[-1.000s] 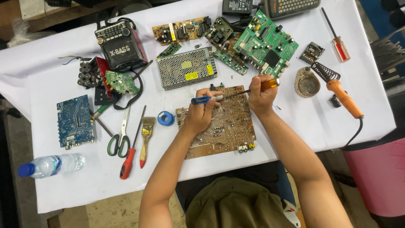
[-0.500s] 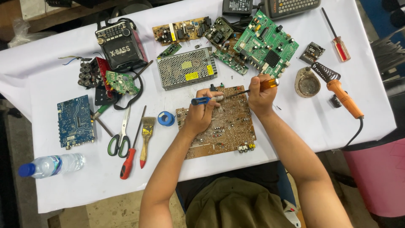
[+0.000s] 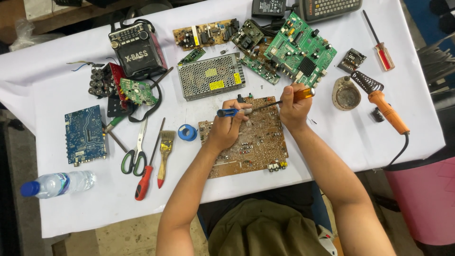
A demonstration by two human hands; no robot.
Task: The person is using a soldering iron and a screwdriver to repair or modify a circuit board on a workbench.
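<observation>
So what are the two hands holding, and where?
The left hand grips a blue-handled tool by its handle; the right hand grips an orange-handled screwdriver by its handle.

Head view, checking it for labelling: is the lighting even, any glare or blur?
Head view: soft, even light on the white tablecloth, faint shadows only; no strong glare; left hand, right hand and brown circuit board are sharp; edges bow slightly.
</observation>
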